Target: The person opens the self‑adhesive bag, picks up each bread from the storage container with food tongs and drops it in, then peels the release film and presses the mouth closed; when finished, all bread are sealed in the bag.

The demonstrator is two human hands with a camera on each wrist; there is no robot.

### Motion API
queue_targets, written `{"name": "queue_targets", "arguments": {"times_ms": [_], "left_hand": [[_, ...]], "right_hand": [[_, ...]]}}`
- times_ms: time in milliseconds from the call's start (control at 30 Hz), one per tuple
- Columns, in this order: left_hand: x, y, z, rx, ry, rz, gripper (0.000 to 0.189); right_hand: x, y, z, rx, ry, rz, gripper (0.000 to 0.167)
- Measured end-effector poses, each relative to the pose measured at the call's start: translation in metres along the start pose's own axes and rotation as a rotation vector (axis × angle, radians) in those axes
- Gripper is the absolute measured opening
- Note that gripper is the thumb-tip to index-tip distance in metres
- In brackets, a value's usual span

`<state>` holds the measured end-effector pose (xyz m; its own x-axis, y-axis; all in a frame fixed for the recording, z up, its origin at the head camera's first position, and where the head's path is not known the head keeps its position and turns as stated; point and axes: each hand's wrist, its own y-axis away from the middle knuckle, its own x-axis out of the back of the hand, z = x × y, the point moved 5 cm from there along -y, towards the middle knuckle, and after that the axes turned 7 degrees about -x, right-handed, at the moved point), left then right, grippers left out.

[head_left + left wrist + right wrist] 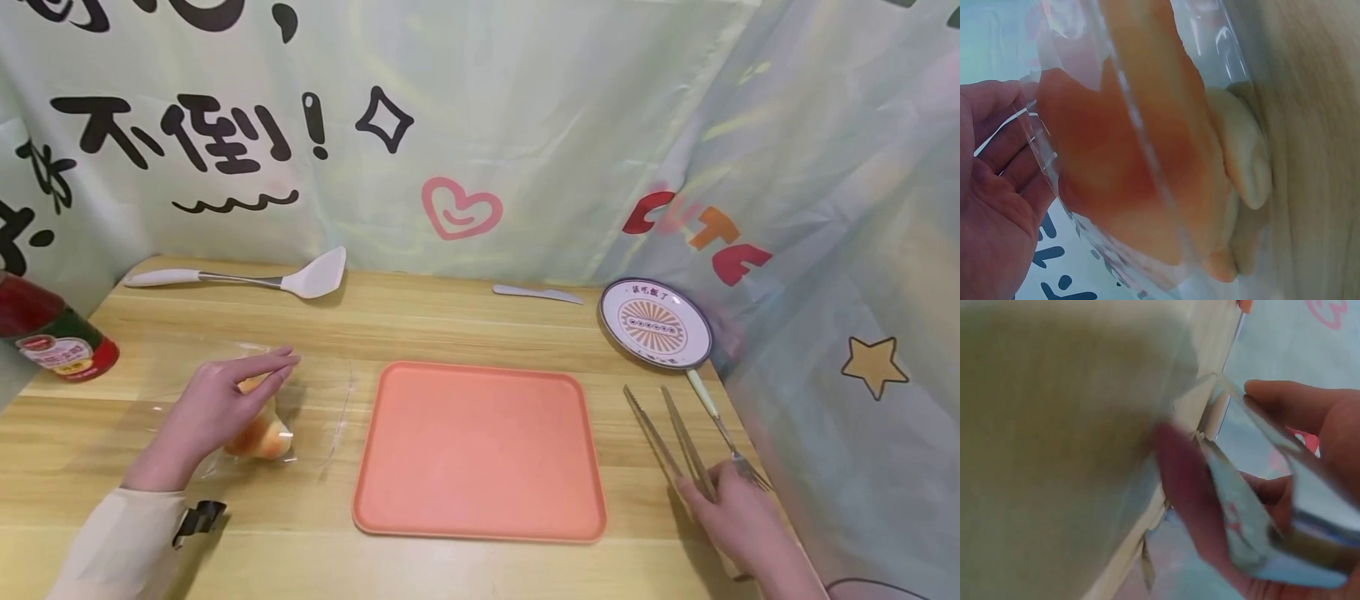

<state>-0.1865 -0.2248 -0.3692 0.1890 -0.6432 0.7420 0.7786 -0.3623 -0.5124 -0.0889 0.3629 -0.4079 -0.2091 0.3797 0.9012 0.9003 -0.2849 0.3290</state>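
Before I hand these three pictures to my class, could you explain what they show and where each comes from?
No robot here: a person uses bare hands. The wide picture comes from a head camera, the two close-ups from wrist cameras. The left hand touches a clear bag containing what looks like bread; whether it grips is unclear. The right hand holds metal tongs. On the table, a pink tray lies between the hands, a spatula and knife at the back, a plate and fork at right, a bottle at left.

Soft light (blurry right-wrist view)
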Motion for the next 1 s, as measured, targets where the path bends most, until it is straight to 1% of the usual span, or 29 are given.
{"name": "queue_targets", "arguments": {"times_ms": [67,200,300,433,533,767,900,1000], "left_hand": [[-0.0001,-0.0001,0.0002,0.002,-0.001,-0.002,0.025],[-0.0005,-0.0001,0.0007,0.001,0.002,0.003,0.024],[-0.0009,-0.0006,0.0011,0.006,0.004,0.001,0.024],[-0.0013,-0.0014,0.0009,0.012,0.012,-0.005,0.025],[-0.0013,-0.0012,0.0010,0.010,0.019,-0.001,0.025],[-0.0016,-0.0006,0.0022,-0.009,0.019,0.009,0.023],[-0.0022,-0.0014,0.0025,-0.003,0.008,0.000,0.023],[-0.0025,-0.0019,0.0013,0.011,0.003,-0.011,0.024]], "right_hand": [[0.0002,-0.0008,-0.0010,-0.002,0.049,-0.002,0.064],[-0.0012,-0.0044,-0.0010,-0.029,0.131,-0.040,0.069],[-0.0030,-0.0069,0.0002,-0.039,0.179,-0.075,0.076],[-0.0049,-0.0077,0.0019,-0.032,0.225,-0.097,0.079],[-0.0053,-0.0075,0.0018,-0.021,0.228,-0.092,0.077],[-0.0068,-0.0057,0.0002,0.008,0.163,-0.076,0.065],[-0.0077,-0.0062,0.0010,-0.003,0.151,-0.090,0.069],[-0.0064,-0.0066,0.0039,-0.054,0.131,-0.118,0.082]]}}
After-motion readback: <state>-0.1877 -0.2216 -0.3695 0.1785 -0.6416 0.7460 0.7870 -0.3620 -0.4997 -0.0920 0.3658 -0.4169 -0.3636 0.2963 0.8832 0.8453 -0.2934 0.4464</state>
